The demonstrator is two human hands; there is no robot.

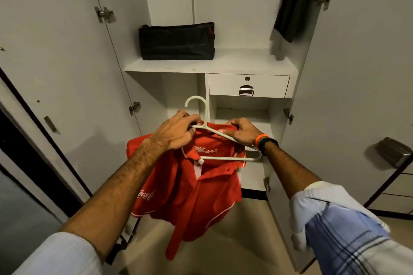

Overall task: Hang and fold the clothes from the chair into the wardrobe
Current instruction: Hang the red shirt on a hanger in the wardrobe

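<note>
Both hands, left hand (178, 131) and right hand (242, 133), have fingers curled on the white hanger (225, 158) and red shirt (190, 194), held before the open wardrobe (210, 67). Black bag (176, 41) on its shelf, drawer (248, 85) just below; beige floor (241, 236) under the shirt.

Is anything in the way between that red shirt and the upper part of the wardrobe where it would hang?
Nothing visible blocks it. Both doors stand open, and the red shirt, held on the white hanger by the left hand and right hand, has open space above. A dark garment hangs upper right; the rail is out of view.
</note>
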